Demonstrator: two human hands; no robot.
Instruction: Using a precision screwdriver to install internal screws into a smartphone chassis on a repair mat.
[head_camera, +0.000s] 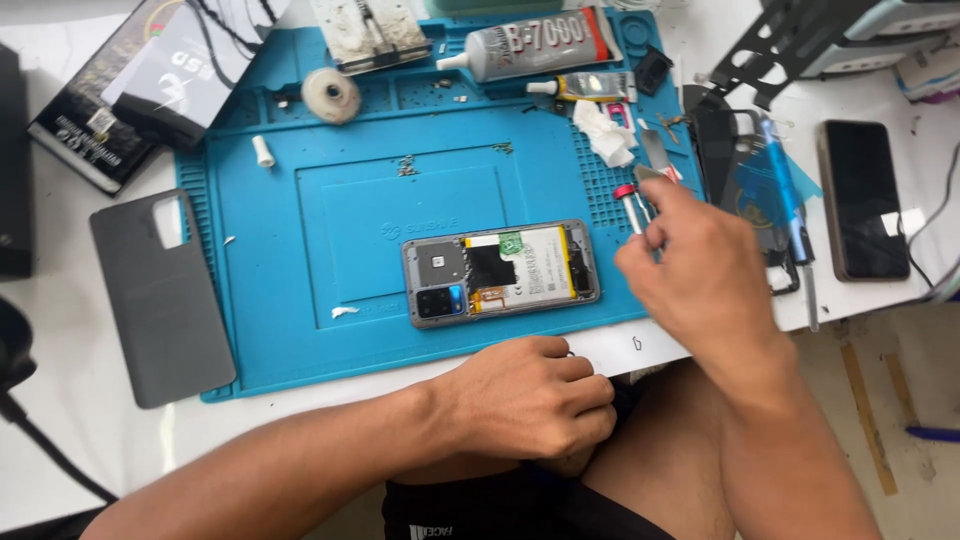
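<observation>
An opened phone (500, 271) lies on the blue work mat (300, 330), back cover off, with its battery and camera block showing. My right hand (695, 275) hovers at the mat's right edge, just right of the phone. Its fingertips pinch a thin metal tool (643, 208) next to a red-capped screwdriver (626, 200). My left hand (530, 395) rests as a closed fist on the table's near edge, just below the phone, and nothing shows in it.
A grey phone back cover (160, 300) lies left of the mat. Glue tubes (530, 45), a tape roll (331, 95) and crumpled tissue (603, 130) sit along the mat's far side. A dark phone (865, 200) and a blue-handled tool (785, 190) lie to the right.
</observation>
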